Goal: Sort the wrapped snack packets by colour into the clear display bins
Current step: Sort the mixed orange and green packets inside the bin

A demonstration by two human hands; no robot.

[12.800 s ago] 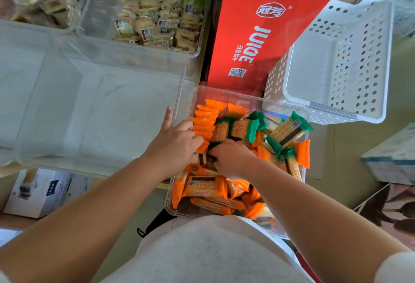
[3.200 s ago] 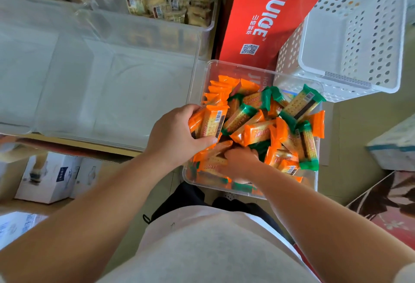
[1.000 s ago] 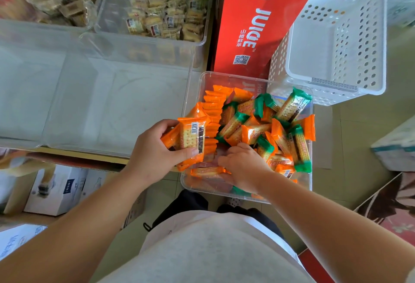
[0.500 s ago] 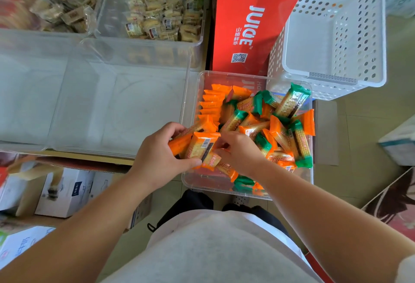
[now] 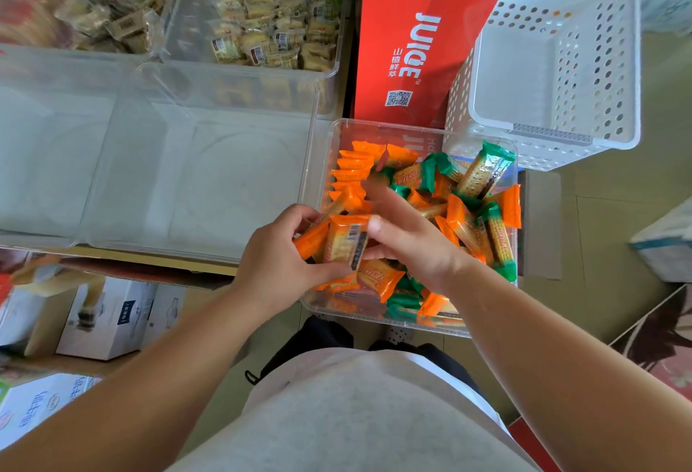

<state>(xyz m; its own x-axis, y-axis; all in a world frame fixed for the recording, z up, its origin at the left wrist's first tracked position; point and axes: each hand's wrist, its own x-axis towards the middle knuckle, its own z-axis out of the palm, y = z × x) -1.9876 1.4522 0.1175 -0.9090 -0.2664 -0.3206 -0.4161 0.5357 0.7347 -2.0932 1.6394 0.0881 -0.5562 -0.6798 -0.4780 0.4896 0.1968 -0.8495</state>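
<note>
Now: left hand [image 5: 277, 261] grips a stack of orange foil-wrapped cracker packets [image 5: 344, 246], fingers curled round it, over the 8 o'clock corner of the small clear plastic tub [image 5: 419, 126].

Change vs a second ago: right hand [image 5: 415, 243] was down in the pile, then fed one more orange packet onto the stack. Its fingers are now spread and loose, thumb just at the stack's top edge, holding nothing as far as the blur lets me tell. Stack looks thicker.

Tub contents: loose orange packets mixed with green-ended wrapped packets [image 5: 490, 168], plus a neat row of orange packets on edge [image 5: 350, 175] along its 9 o'clock wall.

At 9 o'clock of the tub, the large clear display bin [image 5: 224, 179] shows no orange packets.

Read: batching phase, handful about full. Transfer to a bin not yet done; plenty of green and orange left unsorted.
</note>
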